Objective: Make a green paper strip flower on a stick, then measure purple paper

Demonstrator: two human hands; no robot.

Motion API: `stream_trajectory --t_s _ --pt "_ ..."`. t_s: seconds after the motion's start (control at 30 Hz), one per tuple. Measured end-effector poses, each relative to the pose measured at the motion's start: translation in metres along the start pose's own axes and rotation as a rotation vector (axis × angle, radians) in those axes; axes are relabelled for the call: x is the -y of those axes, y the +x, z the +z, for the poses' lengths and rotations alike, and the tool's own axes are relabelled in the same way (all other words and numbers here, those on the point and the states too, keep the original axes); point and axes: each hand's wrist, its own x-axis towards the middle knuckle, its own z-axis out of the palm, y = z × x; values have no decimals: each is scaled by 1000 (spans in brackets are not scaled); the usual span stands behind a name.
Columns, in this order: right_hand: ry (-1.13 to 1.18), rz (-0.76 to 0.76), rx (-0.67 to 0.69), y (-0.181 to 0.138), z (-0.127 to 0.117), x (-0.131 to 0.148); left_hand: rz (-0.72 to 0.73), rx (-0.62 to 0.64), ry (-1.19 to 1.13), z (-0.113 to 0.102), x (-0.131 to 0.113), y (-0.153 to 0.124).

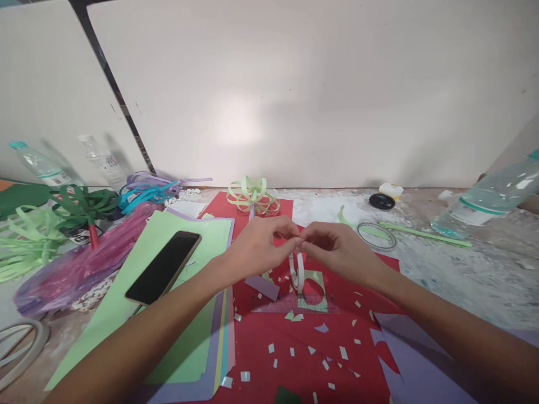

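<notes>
My left hand (267,241) and my right hand (341,249) meet above the red paper (311,348), fingertips pinched together. A narrow white roll of tape (300,272) hangs edge-on just under the fingertips, its upper rim at both pinches. The exact grip of each finger is partly hidden. Beneath the hands lie a clear ruler (269,306), a light-green paper piece with a round cutout (322,303) and a purple paper strip (263,287). Behind them stands a pale-green paper-strip flower (254,193).
At left, a phone (164,266) rests on stacked coloured sheets (177,348). Farther left are paper-strip flowers (86,202), a pink plastic bag (84,264) and bottles (103,160). A large bottle (484,196) and a tape ring (393,235) are at right. Small scraps litter the red paper.
</notes>
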Motion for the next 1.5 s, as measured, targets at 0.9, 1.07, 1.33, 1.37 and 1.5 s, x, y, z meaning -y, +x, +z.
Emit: stream_trajectory --t_s 0.9,1.07,1.33,1.37,1.5 --pt "171 117 512 13 -34 -29 236 351 137 -5 27 5" --pt "65 92 479 12 -21 -21 249 377 150 -6 24 4" --pt "-133 4 242 6 -14 -11 210 281 247 -1 16 0" --pt "-168 -18 214 5 -14 -9 199 256 258 1 14 0" --pt "-265 -102 175 3 -16 -6 212 183 280 5 8 -2"
